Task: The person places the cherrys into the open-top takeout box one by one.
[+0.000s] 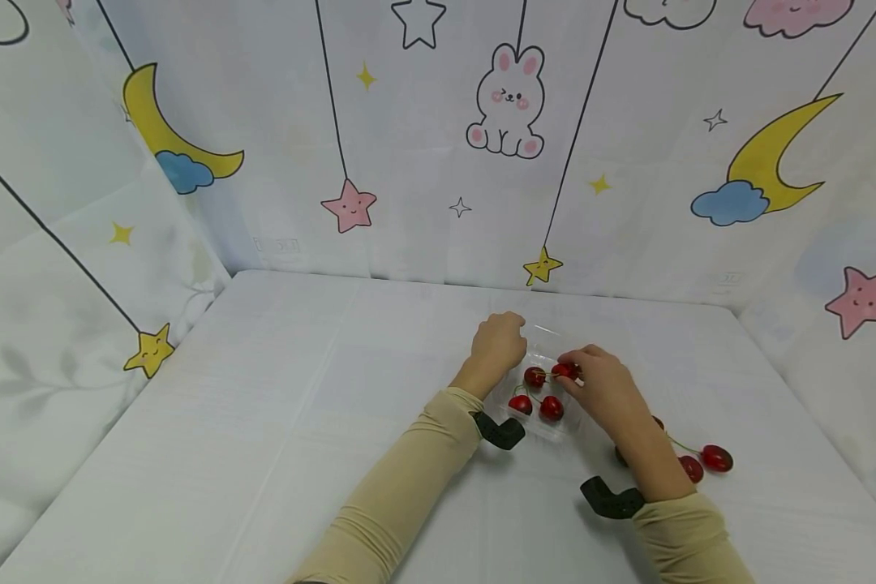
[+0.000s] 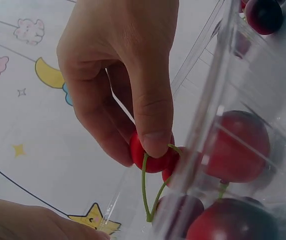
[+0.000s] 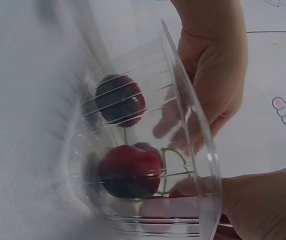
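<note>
A clear plastic box [image 1: 547,430] stands on the table with several dark red cherries [image 1: 551,408] in it. My right hand [image 1: 604,388] is over its right side, thumb and fingers pinching a red cherry [image 2: 155,161]. A green stem [image 2: 145,190] runs from that cherry to a second one close beside it. At the far left side of the box, my left hand [image 1: 498,345] grips the rim with bent fingers. Through the clear wall in the right wrist view, its fingertips [image 3: 165,125] show near the cherries. The head view hides the left fingertips.
More cherries [image 1: 717,458] lie on the white table [image 1: 299,389] to the right of the box, partly behind my right forearm. Black wrist mounts [image 1: 613,499] sit at both wrists. A printed cloth [image 1: 423,122] hangs behind the table's far edge.
</note>
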`<control>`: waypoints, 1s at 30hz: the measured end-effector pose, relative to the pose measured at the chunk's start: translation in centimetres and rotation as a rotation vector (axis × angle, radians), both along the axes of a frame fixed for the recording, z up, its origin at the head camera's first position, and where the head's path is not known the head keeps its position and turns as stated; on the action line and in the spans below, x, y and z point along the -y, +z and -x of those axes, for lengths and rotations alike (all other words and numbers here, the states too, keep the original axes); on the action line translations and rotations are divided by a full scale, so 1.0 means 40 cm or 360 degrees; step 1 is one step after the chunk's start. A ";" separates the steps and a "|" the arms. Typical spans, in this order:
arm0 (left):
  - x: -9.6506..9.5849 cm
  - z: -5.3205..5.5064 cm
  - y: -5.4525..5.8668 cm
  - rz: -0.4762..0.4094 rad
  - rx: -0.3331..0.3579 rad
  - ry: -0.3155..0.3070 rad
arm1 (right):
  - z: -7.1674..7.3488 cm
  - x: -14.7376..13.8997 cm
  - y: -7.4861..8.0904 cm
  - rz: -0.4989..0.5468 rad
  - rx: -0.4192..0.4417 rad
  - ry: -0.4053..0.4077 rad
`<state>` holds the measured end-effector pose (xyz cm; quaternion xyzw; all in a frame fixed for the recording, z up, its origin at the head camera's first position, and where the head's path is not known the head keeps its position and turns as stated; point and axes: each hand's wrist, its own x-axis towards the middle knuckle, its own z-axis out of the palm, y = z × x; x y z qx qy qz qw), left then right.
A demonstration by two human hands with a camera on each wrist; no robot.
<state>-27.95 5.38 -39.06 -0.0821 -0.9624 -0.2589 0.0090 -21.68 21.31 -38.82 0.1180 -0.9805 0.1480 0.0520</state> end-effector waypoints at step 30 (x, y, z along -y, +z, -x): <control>0.005 0.003 -0.003 -0.0043 0.0004 -0.0024 | 0.004 0.022 -0.043 -0.0032 -0.0158 0.0109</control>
